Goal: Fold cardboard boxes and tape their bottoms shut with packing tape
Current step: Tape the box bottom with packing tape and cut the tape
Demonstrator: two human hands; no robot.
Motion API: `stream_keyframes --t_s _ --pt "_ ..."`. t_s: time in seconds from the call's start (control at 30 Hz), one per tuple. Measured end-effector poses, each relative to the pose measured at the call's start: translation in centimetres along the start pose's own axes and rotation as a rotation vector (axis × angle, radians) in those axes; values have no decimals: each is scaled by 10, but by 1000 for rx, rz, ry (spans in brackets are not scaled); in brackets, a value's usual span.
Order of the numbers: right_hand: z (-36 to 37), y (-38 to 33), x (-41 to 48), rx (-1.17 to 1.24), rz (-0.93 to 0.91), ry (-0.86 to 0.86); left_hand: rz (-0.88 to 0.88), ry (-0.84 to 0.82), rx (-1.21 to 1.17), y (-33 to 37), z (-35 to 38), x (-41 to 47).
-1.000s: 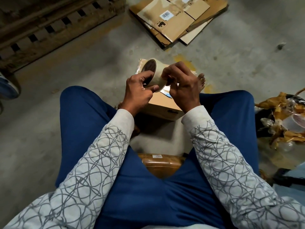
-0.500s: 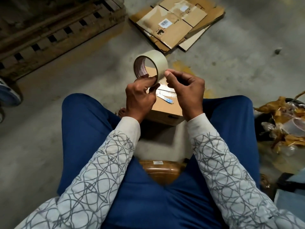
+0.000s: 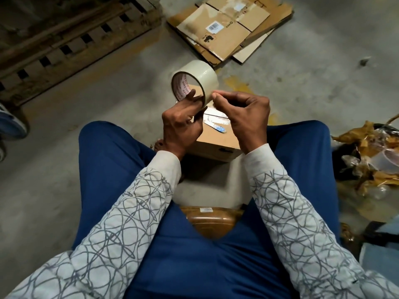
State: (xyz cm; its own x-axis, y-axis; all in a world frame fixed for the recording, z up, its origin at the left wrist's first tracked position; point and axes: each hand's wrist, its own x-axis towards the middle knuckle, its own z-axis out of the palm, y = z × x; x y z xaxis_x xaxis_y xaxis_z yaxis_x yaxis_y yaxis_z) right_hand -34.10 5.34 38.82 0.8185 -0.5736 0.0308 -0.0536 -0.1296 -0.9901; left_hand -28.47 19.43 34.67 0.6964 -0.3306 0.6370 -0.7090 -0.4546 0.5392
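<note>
A roll of clear packing tape (image 3: 200,77) is held up above a small folded cardboard box (image 3: 216,140) that stands on the floor between my knees. My left hand (image 3: 182,121) grips the roll from below, its thumb inside the core. My right hand (image 3: 244,114) has its fingers curled, and its fingertips pinch at the roll's outer surface near the lower right edge. The box top carries a strip of tape and a blue-and-white label, partly hidden by my hands.
A stack of flattened cardboard boxes (image 3: 228,29) lies on the concrete floor ahead. A wooden pallet (image 3: 71,44) sits at the upper left. Crumpled brown tape and plastic scraps (image 3: 371,158) pile up at the right. A brown stool seat (image 3: 210,221) shows between my legs.
The tape roll has been lifted from just above the box to higher up and turned so its core faces me. My right hand's fingers have shifted from over the roll to its lower right edge.
</note>
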Motion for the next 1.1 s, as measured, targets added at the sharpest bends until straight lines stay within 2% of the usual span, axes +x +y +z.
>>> stream_keyframes --t_s 0.17,0.5,0.6,0.67,0.73,0.83,0.97,1.03,1.1 --pt "-11 -5 6 84 38 -59 -12 3 -12 10 0 0" --pt "-2 3 11 148 138 -58 -37 36 28 12 8 -3" --pt "4 10 10 149 133 -33 -140 64 4 11 9 -2" --pt "6 11 11 211 136 10 -306 90 -115 14 9 2" --pt "4 10 14 333 179 -22 -430 68 -263 16 7 7" --pt "-1 9 18 343 191 -140 -491 -39 -374 16 2 10" --pt "-7 15 19 227 71 -179 -550 -268 -523 16 -6 12" --pt "-11 15 19 187 31 -165 -635 -420 -761 18 -17 15" --pt "-15 13 19 175 12 -142 -780 -445 -1060 25 -27 21"
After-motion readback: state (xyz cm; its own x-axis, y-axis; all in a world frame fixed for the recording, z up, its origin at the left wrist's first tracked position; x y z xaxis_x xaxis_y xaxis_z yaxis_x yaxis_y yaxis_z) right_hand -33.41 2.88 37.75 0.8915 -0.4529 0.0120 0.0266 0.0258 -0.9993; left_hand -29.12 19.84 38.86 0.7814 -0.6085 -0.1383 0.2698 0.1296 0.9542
